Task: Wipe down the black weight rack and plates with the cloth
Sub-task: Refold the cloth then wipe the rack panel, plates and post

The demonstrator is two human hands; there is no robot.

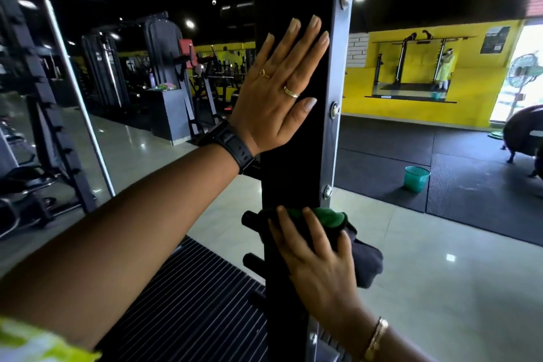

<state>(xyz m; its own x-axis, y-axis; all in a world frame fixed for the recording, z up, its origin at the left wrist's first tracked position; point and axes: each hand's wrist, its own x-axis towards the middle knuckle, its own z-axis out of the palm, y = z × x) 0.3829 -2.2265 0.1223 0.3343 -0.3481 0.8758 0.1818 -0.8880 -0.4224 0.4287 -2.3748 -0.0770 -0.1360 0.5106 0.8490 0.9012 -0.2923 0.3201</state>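
A tall black upright of the weight rack (pixel 296 170) fills the middle of the view, with bolts down its right edge and short black pegs (pixel 252 219) sticking out at its left. My left hand (pixel 279 88) lies flat against the upright, fingers straight and pointing up. Lower down, my right hand (pixel 314 256) presses a cloth (pixel 361 258) against the same upright; the cloth is dark grey with a green part at the top. Its lower part hangs off the right side. No weight plates are visible.
A ribbed black mat (pixel 188 297) lies at the foot of the rack. A teal bucket (pixel 415 179) stands on the dark rubber floor to the right. Gym machines (pixel 164 73) line the left, a yellow mirrored wall the back, and a standing fan (pixel 526 73) the far right.
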